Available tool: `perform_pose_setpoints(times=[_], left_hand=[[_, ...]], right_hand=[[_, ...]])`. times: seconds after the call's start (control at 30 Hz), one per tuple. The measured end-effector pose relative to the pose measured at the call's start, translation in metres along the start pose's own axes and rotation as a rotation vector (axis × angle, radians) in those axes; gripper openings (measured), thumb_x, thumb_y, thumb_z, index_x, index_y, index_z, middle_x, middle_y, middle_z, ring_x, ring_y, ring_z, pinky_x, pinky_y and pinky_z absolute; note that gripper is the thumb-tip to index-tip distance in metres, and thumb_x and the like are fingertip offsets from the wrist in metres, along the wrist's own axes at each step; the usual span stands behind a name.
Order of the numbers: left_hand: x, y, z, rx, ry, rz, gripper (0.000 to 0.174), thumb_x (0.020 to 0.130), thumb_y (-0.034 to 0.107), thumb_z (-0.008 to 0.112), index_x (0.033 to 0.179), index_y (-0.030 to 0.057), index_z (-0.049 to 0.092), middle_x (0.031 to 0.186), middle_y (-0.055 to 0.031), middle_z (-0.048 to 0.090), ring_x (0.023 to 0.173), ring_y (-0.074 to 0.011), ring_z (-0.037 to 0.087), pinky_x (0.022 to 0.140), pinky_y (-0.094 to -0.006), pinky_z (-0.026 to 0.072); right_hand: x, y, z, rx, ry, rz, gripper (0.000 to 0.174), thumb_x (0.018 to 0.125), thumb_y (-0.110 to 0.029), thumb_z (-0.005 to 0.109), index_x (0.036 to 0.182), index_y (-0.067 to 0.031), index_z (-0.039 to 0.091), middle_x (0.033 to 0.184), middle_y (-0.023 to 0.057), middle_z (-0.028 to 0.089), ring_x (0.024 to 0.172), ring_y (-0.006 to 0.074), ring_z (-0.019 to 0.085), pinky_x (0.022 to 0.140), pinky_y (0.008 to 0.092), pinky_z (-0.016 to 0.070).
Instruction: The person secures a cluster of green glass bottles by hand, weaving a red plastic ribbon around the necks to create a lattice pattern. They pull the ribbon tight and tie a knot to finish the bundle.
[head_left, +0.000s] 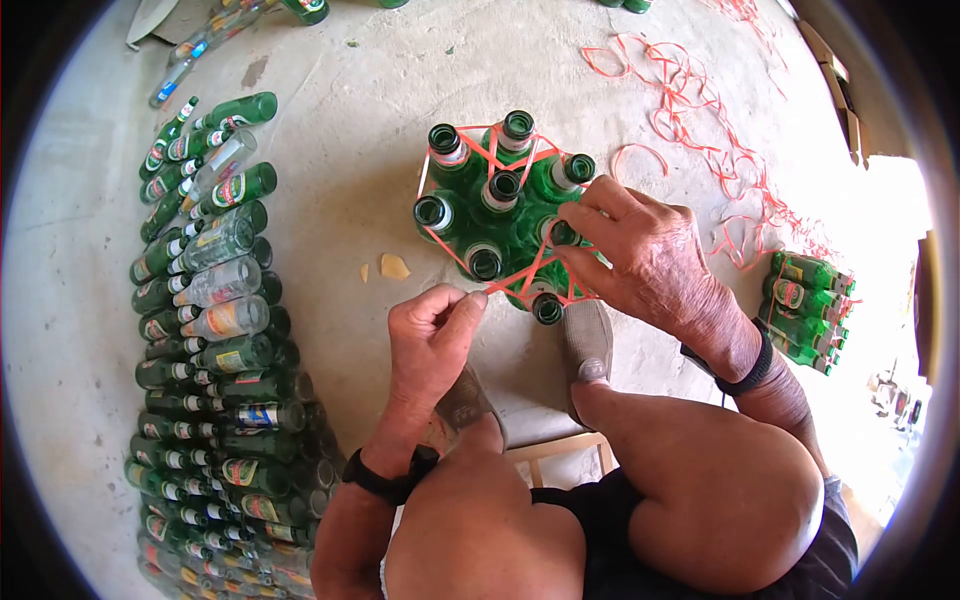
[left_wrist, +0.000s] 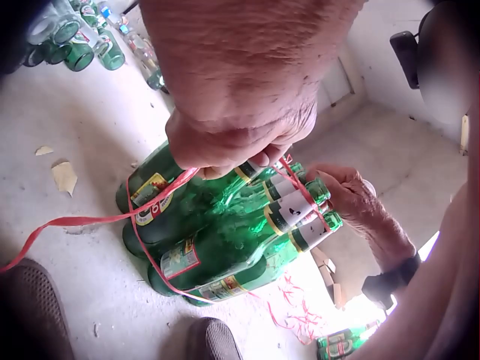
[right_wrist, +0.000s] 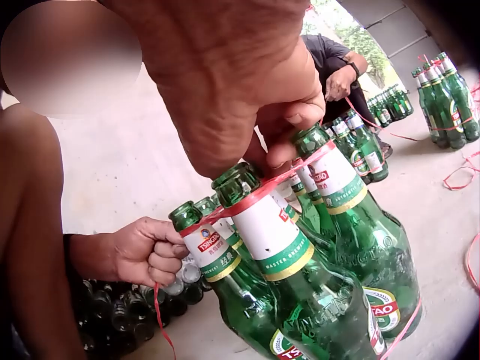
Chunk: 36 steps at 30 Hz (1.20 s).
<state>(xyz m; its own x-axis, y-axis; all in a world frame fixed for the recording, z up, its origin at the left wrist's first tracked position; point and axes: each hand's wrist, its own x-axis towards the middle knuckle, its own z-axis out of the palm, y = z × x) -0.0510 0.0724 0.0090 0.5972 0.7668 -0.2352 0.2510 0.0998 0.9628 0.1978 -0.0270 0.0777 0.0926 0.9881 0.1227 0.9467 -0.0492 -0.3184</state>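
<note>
On my right-wrist feed, white paper neck labels (right_wrist: 210,245) read "TSINGTAO" in white on red. Below that runs a gold-edged green band (right_wrist: 287,257) with small capitals; I can make out "MASTER". An oval, red-banded body label (right_wrist: 381,304) at the lower right of that view shows "TAO"; the rest is turned away from me.

These labels belong to the bundle of green glass beer bottles (head_left: 527,225), standing upright on the pale concrete floor (head_left: 340,330) at the centre of my head view. I count eight open, uncapped mouths there. Flat red plastic ribbon (left_wrist: 84,220) zigzags among the necks, and my left-wrist feed shows it running round the bodies too, with a loose length trailing to the lower left.

I see the left hand (head_left: 435,330) pinching the ribbon between thumb and curled fingers, just below the bundle in the head view. The right hand (head_left: 645,250) has its thumb and fingers bent about a bottle mouth on the bundle's right; I can't tell whether they pinch glass or ribbon.

Rows of stacked bottles (head_left: 225,330) fill the frame's left, and a second tied bundle (head_left: 805,310) sits at the right.
</note>
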Motion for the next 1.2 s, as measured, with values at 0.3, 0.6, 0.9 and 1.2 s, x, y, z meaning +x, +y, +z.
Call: perform_pose_setpoints(times=[0.3,0.6,0.9,1.2], left_hand=[[-0.001,0.002,-0.003,0.017,-0.003,0.0,0.025,0.097,0.005,0.077,0.077,-0.0022,0.064,0.065,0.006,0.052,0.063,-0.0035,0.042,0.055,-0.0272,0.0344],[-0.001,-0.008,-0.003,0.003,-0.026,-0.063,0.023,0.097,0.005,0.078,0.078,-0.0027,0.068,0.064,0.0055,0.055,0.062,-0.003,0.044,0.054,-0.0269,0.0365],[0.0,0.001,-0.007,0.046,-0.03,-0.04,0.02,0.095,0.004,0.078,0.079,-0.0038,0.07,0.062,0.0036,0.057,0.061,-0.0029,0.047,0.053,-0.0272,0.0381],[-0.004,0.003,-0.014,0.081,-0.036,-0.025,0.023,0.096,0.004,0.077,0.076,-0.0017,0.066,0.065,0.0061,0.054,0.062,-0.0034,0.044,0.054,-0.0267,0.0343]], right_hand=[[0.001,-0.001,-0.001,0.003,0.031,-0.004,0.029,0.087,-0.026,0.081,0.108,-0.0091,0.071,0.1,0.0063,0.062,0.079,0.0251,0.073,0.062,0.0422,0.0606],[-0.01,-0.029,-0.008,0.074,0.119,-0.109,0.058,0.077,-0.036,0.089,0.123,-0.0064,0.07,0.117,0.0124,0.064,0.104,0.0328,0.066,0.087,0.0483,0.0585],[-0.019,-0.034,0.025,0.104,0.108,-0.091,0.076,0.071,-0.039,0.093,0.135,-0.0067,0.067,0.133,0.0147,0.059,0.127,0.038,0.059,0.103,0.0541,0.0511],[-0.021,-0.032,0.031,0.127,0.11,-0.095,0.076,0.073,-0.038,0.091,0.136,-0.0044,0.065,0.137,0.0162,0.059,0.126,0.0387,0.059,0.102,0.0551,0.051]])
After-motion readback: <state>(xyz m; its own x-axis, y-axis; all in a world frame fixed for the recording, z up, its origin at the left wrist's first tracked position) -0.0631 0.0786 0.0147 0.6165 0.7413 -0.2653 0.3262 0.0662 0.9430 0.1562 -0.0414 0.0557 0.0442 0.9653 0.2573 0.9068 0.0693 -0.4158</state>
